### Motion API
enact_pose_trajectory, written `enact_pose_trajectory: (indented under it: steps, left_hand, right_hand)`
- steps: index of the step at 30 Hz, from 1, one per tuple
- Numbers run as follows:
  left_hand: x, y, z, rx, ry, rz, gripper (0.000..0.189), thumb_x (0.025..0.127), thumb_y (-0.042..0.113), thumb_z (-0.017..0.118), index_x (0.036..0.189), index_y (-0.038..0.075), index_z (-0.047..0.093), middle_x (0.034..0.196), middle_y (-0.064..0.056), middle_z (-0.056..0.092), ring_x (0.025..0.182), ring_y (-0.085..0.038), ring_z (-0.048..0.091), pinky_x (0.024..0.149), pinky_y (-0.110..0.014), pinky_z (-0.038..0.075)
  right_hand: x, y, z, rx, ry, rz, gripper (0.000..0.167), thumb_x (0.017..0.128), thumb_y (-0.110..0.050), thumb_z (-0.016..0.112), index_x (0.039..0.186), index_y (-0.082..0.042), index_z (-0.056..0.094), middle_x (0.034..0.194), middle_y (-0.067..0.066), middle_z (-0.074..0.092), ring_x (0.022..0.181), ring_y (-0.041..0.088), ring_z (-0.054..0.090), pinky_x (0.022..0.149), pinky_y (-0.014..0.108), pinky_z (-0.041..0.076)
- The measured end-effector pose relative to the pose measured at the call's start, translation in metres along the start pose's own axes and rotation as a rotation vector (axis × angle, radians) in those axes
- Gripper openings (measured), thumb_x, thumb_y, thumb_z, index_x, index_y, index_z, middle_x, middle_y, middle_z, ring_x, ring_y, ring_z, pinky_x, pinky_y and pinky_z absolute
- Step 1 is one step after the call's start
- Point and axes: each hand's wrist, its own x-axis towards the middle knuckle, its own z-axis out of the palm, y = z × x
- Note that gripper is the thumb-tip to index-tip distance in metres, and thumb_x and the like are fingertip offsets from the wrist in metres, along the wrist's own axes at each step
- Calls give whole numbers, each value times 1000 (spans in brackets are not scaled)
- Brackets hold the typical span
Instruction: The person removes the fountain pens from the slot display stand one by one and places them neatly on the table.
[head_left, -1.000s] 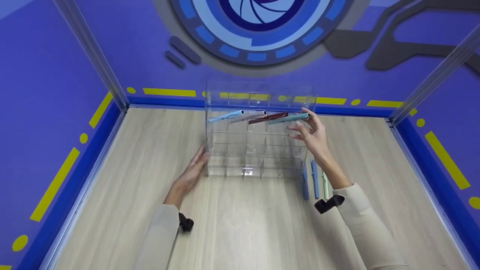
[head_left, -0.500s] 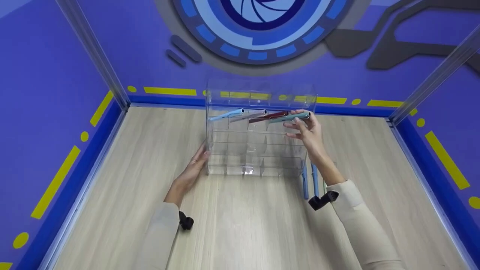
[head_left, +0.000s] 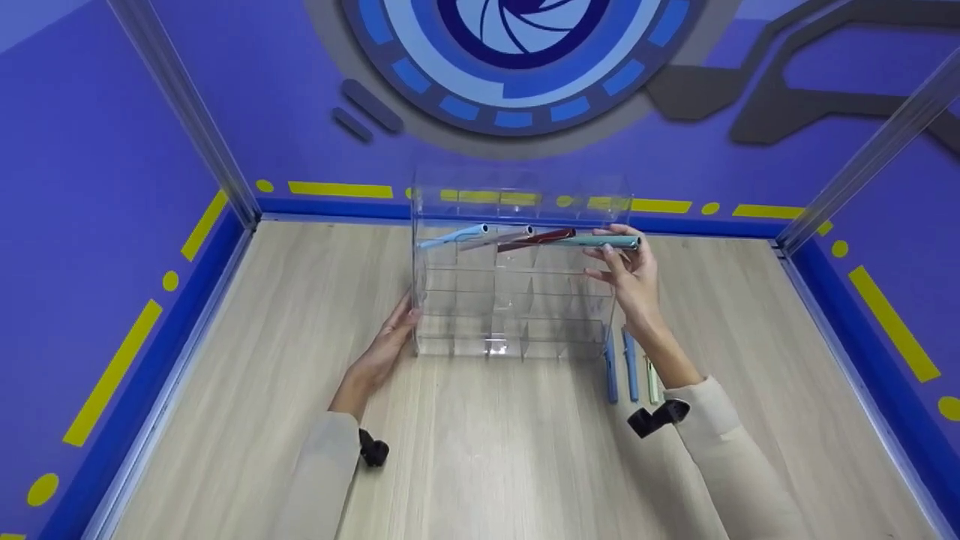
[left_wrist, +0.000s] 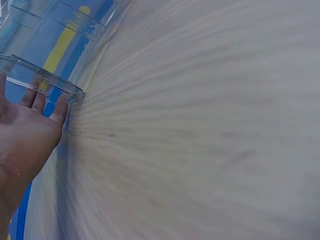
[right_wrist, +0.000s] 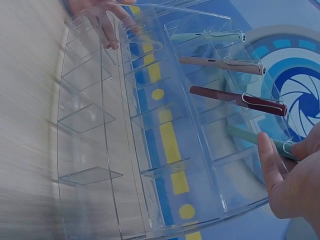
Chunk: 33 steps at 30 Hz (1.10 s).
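A clear, compartmented display rack (head_left: 471,346) stands on the table. My left hand (head_left: 384,346) rests against its left side, fingers fairly straight in the left wrist view. A teal pen (head_left: 592,241) is pinched between the thumb and fingers of my right hand (head_left: 637,283), at the rack's upper right. Its far end reaches over the top row, and its near end sticks out past the fingers. Slanting in that row to its left are a light blue pen (head_left: 454,237), a pale greyish-pink pen (right_wrist: 217,63) and a dark red pen (right_wrist: 235,99).
Two blue pens, the left pen (head_left: 611,367) and the right pen (head_left: 631,367), lie on the table by the rack's right front corner. A pale green pen (head_left: 652,379) lies beside them. A patterned blue wall (head_left: 300,135) rises close behind.
My right hand has shifted slightly right, drawing the teal pen rightward, its near end now farther past the rack's side. My left hand stays at the rack's left side.
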Motion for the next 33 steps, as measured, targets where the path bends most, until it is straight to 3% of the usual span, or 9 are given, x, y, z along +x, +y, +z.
enact_pose_trajectory:
  steps: [7,12,22,27,33]
  left_hand:
    - [2,1,0,0,6,5,73,106,52,47,166,32,9,175,1,-1,162,-22,-4,132,-45,2]
    - [1,1,0,18,2,-14,75,106,55,46,166,33,6,174,1,-4,162,-22,-6,132,-43,4]
    - [1,-3,-1,15,16,-2,75,106,52,47,166,30,7,175,2,-3,162,-21,-6,132,-43,5]
    - [0,-3,-1,19,16,-13,76,106,53,47,166,31,7,175,1,-4,162,-23,-6,132,-45,4]
    - [0,-1,-2,0,11,-13,76,106,51,47,166,30,5,174,-2,-5,162,-24,-5,132,-45,4]
  right_hand:
    - [-5,-8,-6,22,29,-70,42,105,-4,54,145,0,45,126,4,70,102,14,73,79,28,63]
    - [-10,-13,-13,28,49,-86,47,104,-5,55,149,-2,42,127,5,70,102,15,72,82,29,63]
    - [-19,-20,-27,19,106,-69,44,105,-7,54,148,-9,45,127,7,69,106,17,68,82,26,61]
    - [-24,-22,-32,0,132,-55,45,105,-8,54,149,-6,44,123,1,71,107,16,66,83,24,58]
    - [-28,-21,-37,14,127,-55,44,105,-5,53,148,-3,43,121,3,71,110,13,67,90,26,59]
